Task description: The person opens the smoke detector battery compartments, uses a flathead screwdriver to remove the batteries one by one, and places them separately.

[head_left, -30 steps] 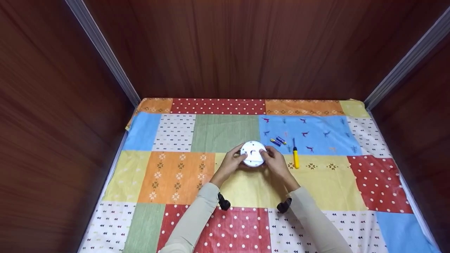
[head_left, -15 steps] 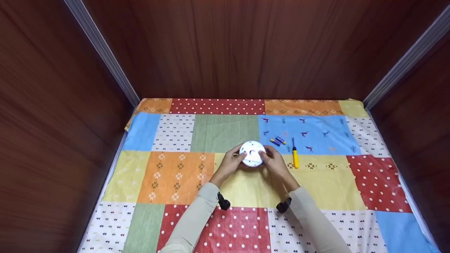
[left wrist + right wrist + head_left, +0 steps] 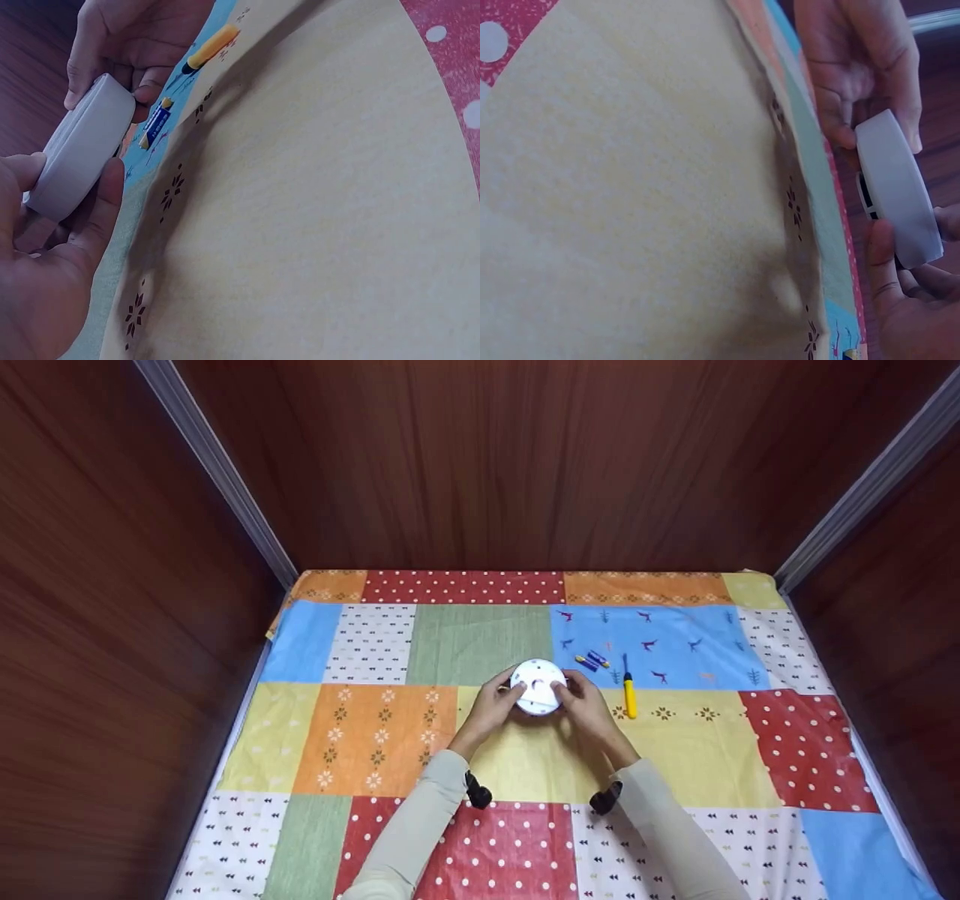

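Observation:
A white, round, thick disc-shaped plastic case (image 3: 538, 703) is held up over the patchwork cloth, its flat face with small holes and a central mark turned upward. On its left rim my left hand (image 3: 489, 714) grips it, thumb on top and fingers beneath. My right hand (image 3: 591, 712) holds the opposite rim the same way. The left wrist view shows the smooth side wall of the case (image 3: 90, 146) between both hands. Black marks show on the underside of the case (image 3: 900, 191) in the right wrist view.
Two blue-and-yellow batteries (image 3: 587, 663) lie beyond my right hand. A screwdriver (image 3: 631, 699) with a yellow handle rests to their right. The patchwork cloth (image 3: 382, 742) covers the table, and brown wood-grain panels (image 3: 480, 465) stand at the back and both sides.
Both hands keep their grip on the white case, which stays nearly in the same place. The batteries and the screwdriver lie where they were.

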Available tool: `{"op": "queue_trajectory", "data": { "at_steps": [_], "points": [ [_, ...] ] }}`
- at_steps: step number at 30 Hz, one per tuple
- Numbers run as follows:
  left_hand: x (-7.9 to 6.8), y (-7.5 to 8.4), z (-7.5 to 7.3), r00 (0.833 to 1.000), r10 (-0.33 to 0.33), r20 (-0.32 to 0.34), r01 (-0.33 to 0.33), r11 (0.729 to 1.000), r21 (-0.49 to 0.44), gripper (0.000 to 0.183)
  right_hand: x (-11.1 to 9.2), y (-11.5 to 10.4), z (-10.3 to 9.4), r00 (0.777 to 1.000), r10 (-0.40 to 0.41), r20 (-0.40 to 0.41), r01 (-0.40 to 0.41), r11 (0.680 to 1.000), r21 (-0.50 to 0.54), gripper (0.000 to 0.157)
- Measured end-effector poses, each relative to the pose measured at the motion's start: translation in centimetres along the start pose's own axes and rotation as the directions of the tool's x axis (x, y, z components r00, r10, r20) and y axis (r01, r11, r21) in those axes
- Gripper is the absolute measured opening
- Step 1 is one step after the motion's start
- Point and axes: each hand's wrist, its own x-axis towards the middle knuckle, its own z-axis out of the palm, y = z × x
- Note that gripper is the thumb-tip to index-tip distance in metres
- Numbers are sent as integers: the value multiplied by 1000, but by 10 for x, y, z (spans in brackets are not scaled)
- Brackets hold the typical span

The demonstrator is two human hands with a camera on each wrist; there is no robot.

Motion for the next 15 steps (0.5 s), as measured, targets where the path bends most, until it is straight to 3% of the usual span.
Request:
{"op": "queue_trajectory", "data": {
  "at_steps": [9, 15],
  "points": [
    [1, -1, 1, 1000, -1, -4, 1, 1000, 22, 49, -1, 4, -2, 1000, -4, -20, 4, 1000, -20, 48],
    [1, 1, 2, 1000, -26, 14, 26, 999, -24, 53, 1, 2, -3, 999, -23, -32, 22, 1000, -18, 43]
  ]
}}
